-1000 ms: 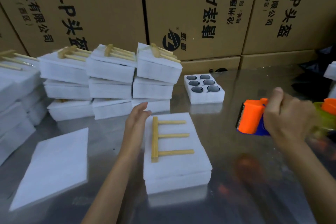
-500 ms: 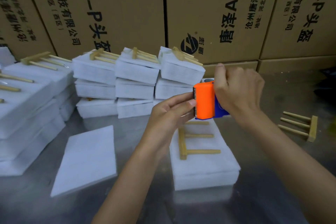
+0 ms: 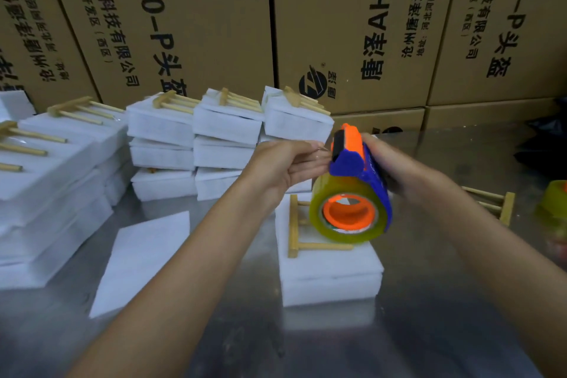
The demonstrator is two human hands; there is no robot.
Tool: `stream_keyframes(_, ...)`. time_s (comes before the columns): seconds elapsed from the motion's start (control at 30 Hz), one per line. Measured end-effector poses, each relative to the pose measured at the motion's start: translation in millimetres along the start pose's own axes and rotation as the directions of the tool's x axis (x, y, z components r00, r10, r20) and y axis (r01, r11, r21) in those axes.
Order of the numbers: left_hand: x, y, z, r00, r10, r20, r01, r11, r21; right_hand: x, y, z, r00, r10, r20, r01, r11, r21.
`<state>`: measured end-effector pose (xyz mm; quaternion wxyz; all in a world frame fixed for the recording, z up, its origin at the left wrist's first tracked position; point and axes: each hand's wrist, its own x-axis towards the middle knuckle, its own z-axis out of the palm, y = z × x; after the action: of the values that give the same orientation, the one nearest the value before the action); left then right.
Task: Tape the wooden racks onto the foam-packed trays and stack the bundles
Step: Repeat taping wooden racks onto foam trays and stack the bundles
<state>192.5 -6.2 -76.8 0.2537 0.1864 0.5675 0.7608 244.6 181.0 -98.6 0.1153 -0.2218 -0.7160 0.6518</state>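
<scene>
The right hand (image 3: 395,169) grips the tape dispenser (image 3: 352,190) from behind, holding it in the air over the foam tray (image 3: 331,273). The left hand (image 3: 288,166) pinches at the dispenser's cutter edge, likely picking up the tape end. A wooden rack (image 3: 294,227) lies loose on top of the tray, partly hidden behind the roll. The rack looks light and stiff and could slide, so press it flat on its crossbar. The foam looks soft and dents easily; hold the tray by its sides. Finished stacks (image 3: 227,144) stand behind the tray on the counter (image 3: 429,331).
</scene>
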Motion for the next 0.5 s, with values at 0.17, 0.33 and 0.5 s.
stream_keyframes(0.17, 6, 8, 36, 0.999, -0.03, 0.039, 0.03, 0.999, 0.013, -8, 29, -19, 0.99, -0.086, -0.111, 0.118, 0.94, 0.32)
stream_keyframes(0.33, 9, 15, 44, 0.999, -0.023, 0.024, 0.019, 0.99, 0.143, -16, 39, -26, 0.982, -0.143, -0.122, 0.175, 0.935, 0.308)
stream_keyframes(0.5, 14, 20, 23, 0.999, -0.037, 0.016, 0.033, 0.981, 0.193, -22, -5, -42, 0.974, -0.21, -0.085, 0.176, 0.938, -0.298)
